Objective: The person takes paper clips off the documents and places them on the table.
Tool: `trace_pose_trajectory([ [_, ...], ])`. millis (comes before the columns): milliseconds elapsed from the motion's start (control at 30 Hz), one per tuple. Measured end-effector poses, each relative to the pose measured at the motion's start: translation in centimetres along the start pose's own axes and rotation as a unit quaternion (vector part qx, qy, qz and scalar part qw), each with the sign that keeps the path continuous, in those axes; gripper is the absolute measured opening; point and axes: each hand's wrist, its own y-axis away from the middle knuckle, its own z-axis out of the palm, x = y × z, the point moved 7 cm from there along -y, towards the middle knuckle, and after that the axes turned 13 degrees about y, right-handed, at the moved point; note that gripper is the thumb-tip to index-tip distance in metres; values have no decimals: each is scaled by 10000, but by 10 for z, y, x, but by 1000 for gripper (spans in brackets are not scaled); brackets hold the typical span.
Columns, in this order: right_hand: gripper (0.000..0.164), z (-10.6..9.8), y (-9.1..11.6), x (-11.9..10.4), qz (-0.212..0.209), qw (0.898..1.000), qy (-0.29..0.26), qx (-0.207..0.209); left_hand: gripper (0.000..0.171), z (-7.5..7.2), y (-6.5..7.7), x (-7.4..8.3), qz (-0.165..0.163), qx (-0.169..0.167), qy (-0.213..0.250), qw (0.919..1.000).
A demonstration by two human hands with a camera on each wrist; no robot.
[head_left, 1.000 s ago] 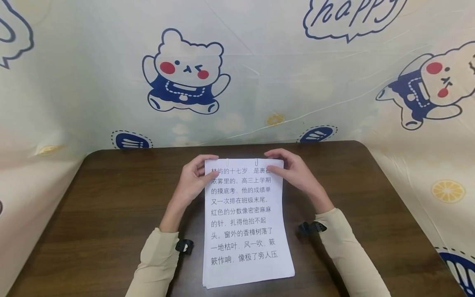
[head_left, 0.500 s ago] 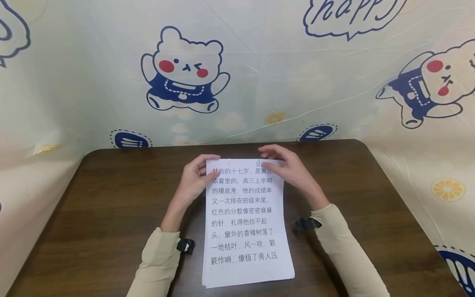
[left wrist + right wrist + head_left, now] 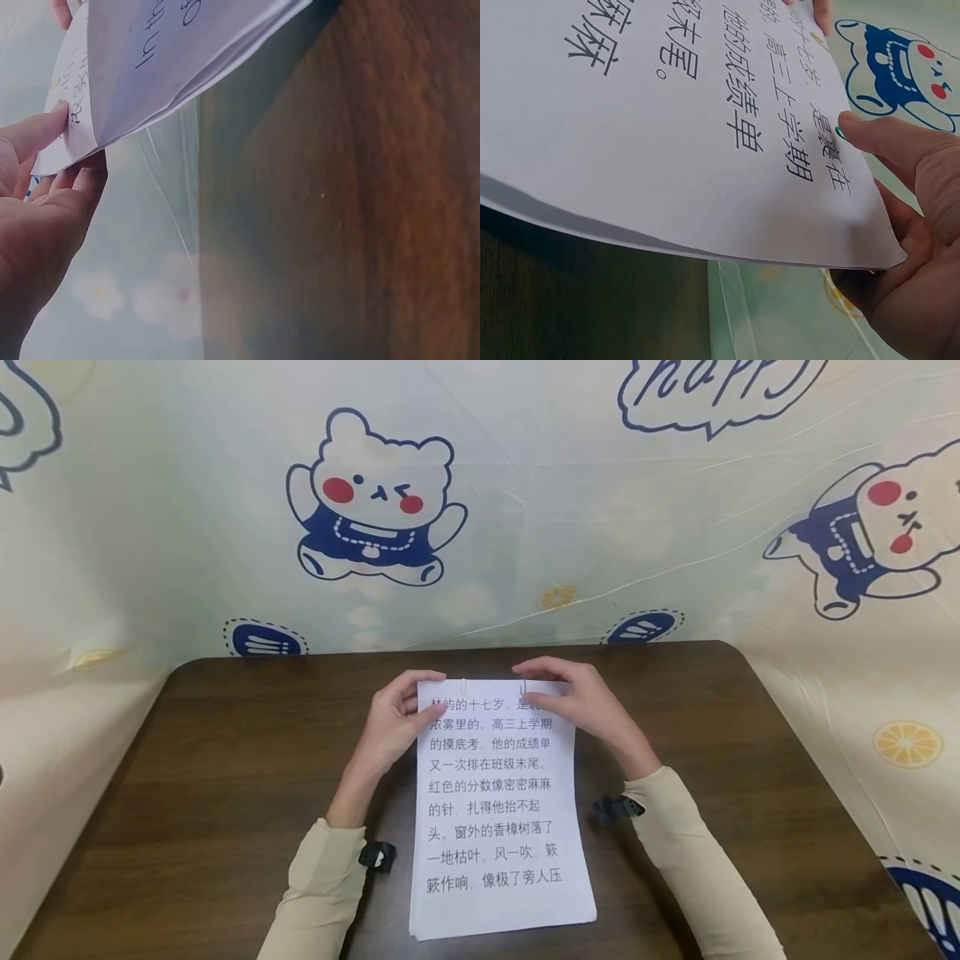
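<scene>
A stack of printed white paper sheets (image 3: 491,802) is held up over the table, its top edge away from me. Two paper clips sit on that edge: a yellow one (image 3: 463,687) toward the left and a green one (image 3: 841,133) toward the right. My left hand (image 3: 393,714) pinches the top left corner, thumb on the front and fingers behind. At the top right, my right hand (image 3: 581,702) grips the sheets, its thumb at the green clip and some fingers behind the paper. The index finger arches above the top edge.
Under the paper lies a dark brown wooden table (image 3: 225,810). A pale curtain (image 3: 540,468) with printed bears hangs behind it and at both sides. Each wrist carries a small black device, such as the left strap camera (image 3: 377,857).
My right hand has slid left along the top edge, from near the corner to the green clip. The left hand keeps its hold on the corner, and the stack has barely moved.
</scene>
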Motion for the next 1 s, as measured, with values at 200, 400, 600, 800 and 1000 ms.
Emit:
trace_pose_trajectory([
  [200, 34, 3, -1, 0, 57, 9999, -14, -82, 43, 0, 0, 2, 70, 27, -22, 10000],
  [400, 28, 4, -3, 0, 153, 9998, -42, -104, 41, 0, -1, 1, 10, 47, 35, 10000],
  [600, 27, 6, -3, 2, 297, 9995, 23, -116, 42, -1, 0, 0, -7, 47, 42, 10000],
  [800, 25, 9, -1, 4, 373, 9991, 117, -138, 41, -1, 2, -4, -91, 26, 32, 10000],
  [1000, 24, 9, -1, 4, 241, 9995, 187, -58, 42, 0, 2, -3, -41, -15, 143, 9999],
])
